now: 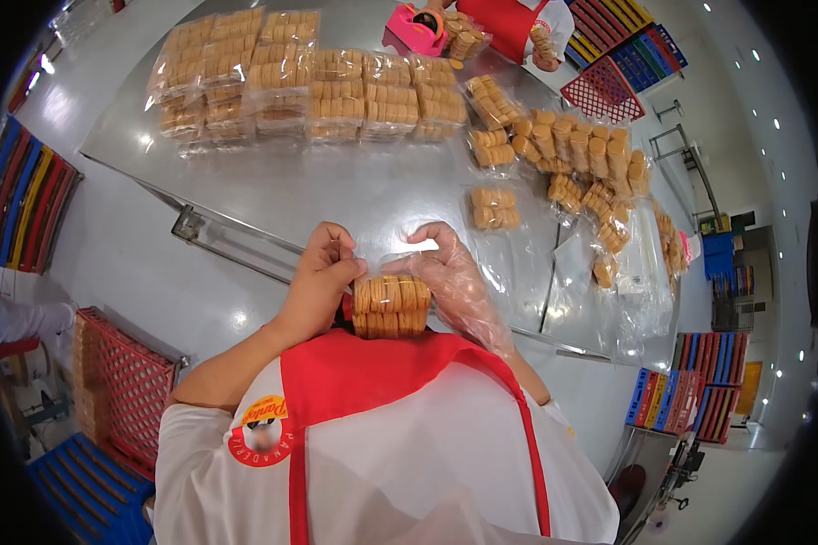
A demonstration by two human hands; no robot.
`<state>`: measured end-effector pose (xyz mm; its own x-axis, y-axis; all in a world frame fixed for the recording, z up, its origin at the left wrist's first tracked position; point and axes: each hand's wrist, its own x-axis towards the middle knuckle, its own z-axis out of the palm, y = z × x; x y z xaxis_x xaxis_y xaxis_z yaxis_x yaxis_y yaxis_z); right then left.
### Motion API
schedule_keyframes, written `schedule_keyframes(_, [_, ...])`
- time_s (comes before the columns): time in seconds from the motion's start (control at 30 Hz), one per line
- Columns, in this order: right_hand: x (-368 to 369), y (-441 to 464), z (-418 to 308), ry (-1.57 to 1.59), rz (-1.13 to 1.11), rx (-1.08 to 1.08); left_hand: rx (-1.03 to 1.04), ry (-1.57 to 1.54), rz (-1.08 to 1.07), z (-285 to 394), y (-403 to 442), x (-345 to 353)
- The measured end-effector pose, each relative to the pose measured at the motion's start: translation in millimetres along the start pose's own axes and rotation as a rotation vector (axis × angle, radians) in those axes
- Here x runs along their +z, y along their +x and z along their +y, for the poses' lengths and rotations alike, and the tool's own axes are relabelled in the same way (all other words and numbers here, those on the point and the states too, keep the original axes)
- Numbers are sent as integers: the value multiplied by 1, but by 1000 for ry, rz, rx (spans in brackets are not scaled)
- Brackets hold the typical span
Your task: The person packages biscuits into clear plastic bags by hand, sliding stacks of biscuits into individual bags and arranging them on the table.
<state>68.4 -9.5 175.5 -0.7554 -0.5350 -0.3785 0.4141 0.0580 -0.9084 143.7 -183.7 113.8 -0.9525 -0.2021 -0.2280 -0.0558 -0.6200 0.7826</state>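
Observation:
A clear bag of round biscuits [391, 307], stacked in two rows, is held upright close to my red apron. My left hand [325, 272] pinches the bag's top edge at its left corner, thumb against fingers. On the other side, my right hand [445, 277], in a clear plastic glove, has its fingers curled round the bag's top right part. Beyond my hands, a small bag of biscuits [493, 209] lies on the metal table [336, 186]. Loose clear bags [591, 291] are spread at the table's right side.
Packed biscuit bags [336, 95] are piled along the table's far left. Biscuit stacks [600, 150] cover the right. A pink tape dispenser [415, 30] stands near a co-worker in a red apron [500, 23]. Coloured crates [23, 195] stand left; a red crate [132, 386] is lower left.

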Motion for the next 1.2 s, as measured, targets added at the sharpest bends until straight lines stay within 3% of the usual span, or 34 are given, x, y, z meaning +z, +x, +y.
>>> schedule_keyframes(0.1, [-7,5,8,159,-100,44,-121,41,-100,0,1,-10])
schedule_keyframes(0.2, [-20,15,25,-106,-80,28,-239,114,-108,4,2,-11])
schedule_keyframes(0.3, [-17,14,26,-27,-24,68,-68,457,-153,6,-1,-13])
schedule_keyframes(0.5, [-21,5,31,47,-116,151,200,990,-211,21,-7,1])
schedule_keyframes(0.8, [-25,7,39,103,-111,226,191,1060,-235,13,-1,-6])
schedule_keyframes(1.0, [-38,-2,47,88,-60,122,211,1087,-272,9,7,12])
schedule_keyframes(1.1, [-38,-17,36,256,73,103,-97,454,-100,-20,12,18])
schedule_keyframes(1.2, [-38,-32,10,429,122,166,-560,-35,-239,-10,21,38])
